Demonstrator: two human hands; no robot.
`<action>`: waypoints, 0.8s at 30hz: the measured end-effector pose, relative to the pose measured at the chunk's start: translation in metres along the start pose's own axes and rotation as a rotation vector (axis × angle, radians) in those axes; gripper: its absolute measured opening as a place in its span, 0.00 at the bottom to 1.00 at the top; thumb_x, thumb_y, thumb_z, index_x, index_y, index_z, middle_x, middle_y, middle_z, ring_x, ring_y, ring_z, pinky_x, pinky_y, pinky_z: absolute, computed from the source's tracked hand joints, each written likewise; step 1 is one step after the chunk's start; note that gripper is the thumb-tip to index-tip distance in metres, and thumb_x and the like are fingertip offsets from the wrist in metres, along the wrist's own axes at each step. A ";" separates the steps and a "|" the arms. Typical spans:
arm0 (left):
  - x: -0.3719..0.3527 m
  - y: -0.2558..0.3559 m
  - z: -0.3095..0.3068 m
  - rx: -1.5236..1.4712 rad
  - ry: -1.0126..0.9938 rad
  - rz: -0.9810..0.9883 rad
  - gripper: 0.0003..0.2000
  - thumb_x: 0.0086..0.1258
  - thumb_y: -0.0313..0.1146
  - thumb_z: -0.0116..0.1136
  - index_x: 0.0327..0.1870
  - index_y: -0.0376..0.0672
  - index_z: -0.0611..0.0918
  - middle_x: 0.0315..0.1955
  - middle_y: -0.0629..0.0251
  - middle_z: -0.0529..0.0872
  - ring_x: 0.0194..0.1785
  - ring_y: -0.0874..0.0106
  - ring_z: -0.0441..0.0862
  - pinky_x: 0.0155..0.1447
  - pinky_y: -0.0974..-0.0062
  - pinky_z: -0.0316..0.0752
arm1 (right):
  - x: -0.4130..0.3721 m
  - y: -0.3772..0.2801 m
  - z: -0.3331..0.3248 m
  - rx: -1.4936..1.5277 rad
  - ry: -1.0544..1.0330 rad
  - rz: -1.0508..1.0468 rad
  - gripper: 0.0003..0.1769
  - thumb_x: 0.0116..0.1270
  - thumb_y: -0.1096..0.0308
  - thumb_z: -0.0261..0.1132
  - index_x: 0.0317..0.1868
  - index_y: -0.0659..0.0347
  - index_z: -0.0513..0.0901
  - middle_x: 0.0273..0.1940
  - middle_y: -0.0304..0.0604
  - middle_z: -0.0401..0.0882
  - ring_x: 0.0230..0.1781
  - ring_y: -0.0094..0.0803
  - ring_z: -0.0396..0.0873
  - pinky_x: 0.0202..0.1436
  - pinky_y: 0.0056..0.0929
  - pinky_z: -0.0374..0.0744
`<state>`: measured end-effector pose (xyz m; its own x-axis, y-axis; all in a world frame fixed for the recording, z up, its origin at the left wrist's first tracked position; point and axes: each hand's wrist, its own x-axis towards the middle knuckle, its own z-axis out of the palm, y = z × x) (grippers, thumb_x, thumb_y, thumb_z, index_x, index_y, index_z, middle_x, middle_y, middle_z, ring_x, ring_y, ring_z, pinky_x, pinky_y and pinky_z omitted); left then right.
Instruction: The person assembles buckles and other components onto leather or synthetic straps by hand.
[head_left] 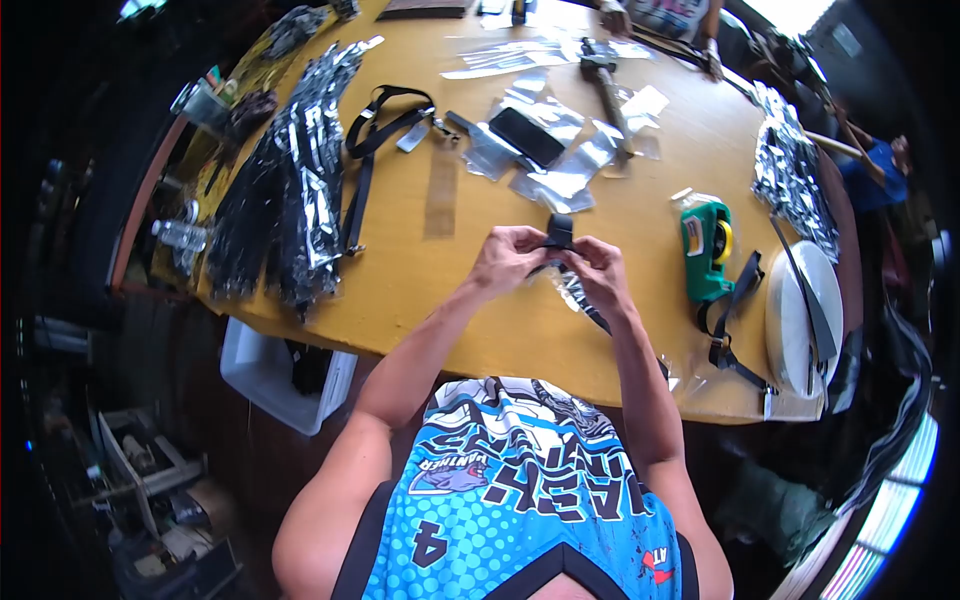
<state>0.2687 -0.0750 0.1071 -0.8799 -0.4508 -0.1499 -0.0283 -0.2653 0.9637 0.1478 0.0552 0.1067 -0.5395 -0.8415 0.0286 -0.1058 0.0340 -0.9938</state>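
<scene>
A black strap (561, 229) is pinched between my two hands above the near middle of the table, a short folded loop of it standing up beyond my fingertips. My left hand (508, 260) grips it from the left, fingers closed. From the right, my right hand (597, 272) holds the same strap, fingertips nearly meeting those of the left. Below the hands, a shiny clear plastic wrapper (571, 287) and more dark strap run under my right wrist. Whether the wrapper is also gripped is hidden by the fingers.
On the yellow table (400, 300) lie wrapped black straps (310, 170), a loose strap with metal clips (365, 150), a phone (527, 137) on plastic sleeves, a hammer (606, 95), a green tape dispenser (706, 250) and a round white disc (793, 320). Another person's hand (713, 62) is across the table.
</scene>
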 end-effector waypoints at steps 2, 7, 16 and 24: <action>-0.003 0.004 0.003 0.120 0.000 0.021 0.12 0.58 0.26 0.63 0.42 0.31 0.80 0.35 0.62 0.84 0.39 0.79 0.80 0.46 0.82 0.75 | -0.002 0.002 -0.005 0.062 -0.050 0.050 0.07 0.61 0.72 0.63 0.35 0.69 0.81 0.29 0.37 0.80 0.30 0.20 0.75 0.36 0.19 0.72; -0.005 -0.002 0.002 0.162 0.059 0.125 0.10 0.58 0.27 0.62 0.39 0.34 0.82 0.33 0.60 0.85 0.38 0.76 0.81 0.44 0.80 0.75 | -0.005 -0.019 0.000 0.217 -0.046 0.150 0.08 0.63 0.75 0.61 0.41 0.70 0.79 0.35 0.37 0.80 0.35 0.20 0.75 0.42 0.19 0.73; -0.003 -0.008 0.000 0.123 0.026 0.166 0.13 0.53 0.30 0.67 0.38 0.34 0.82 0.31 0.63 0.85 0.36 0.79 0.81 0.44 0.80 0.75 | 0.014 0.001 -0.014 0.334 -0.220 0.168 0.13 0.67 0.73 0.57 0.50 0.69 0.75 0.43 0.39 0.79 0.42 0.22 0.75 0.49 0.22 0.71; 0.014 0.010 0.005 0.120 0.087 0.185 0.11 0.57 0.28 0.64 0.39 0.33 0.79 0.31 0.60 0.85 0.36 0.77 0.81 0.43 0.77 0.76 | 0.031 -0.015 -0.003 0.476 -0.082 0.083 0.16 0.64 0.74 0.61 0.51 0.69 0.74 0.44 0.40 0.78 0.43 0.23 0.76 0.47 0.20 0.73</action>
<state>0.2543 -0.0799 0.1154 -0.8314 -0.5553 0.0183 0.0689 -0.0704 0.9951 0.1297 0.0303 0.1228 -0.4604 -0.8867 -0.0425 0.3385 -0.1311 -0.9318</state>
